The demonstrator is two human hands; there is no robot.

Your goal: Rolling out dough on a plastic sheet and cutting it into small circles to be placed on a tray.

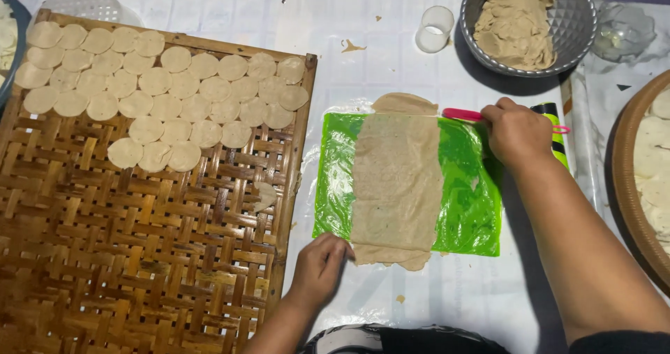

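A long thin sheet of beige dough (396, 179) lies down the middle of a green plastic sheet (469, 193). My left hand (319, 267) pinches the near left corner of the dough at the plastic's front edge. Near the far right corner of the plastic, my right hand (518, 132) grips a tool with a pink handle (462, 114). Beside that hand lies a green and black object (558, 134), partly hidden. Several round dough discs (160, 92) lie in rows on the far part of a woven bamboo tray (139, 249) at the left.
A grey metal bowl (579, 19) of dough scraps stands at the back right. Next to it are a small white ring cutter (435, 28) and a clear glass dish (624, 29). A round wooden tray (624, 186) with pale discs sits at the right edge. White plastic (363, 54) covers the table.
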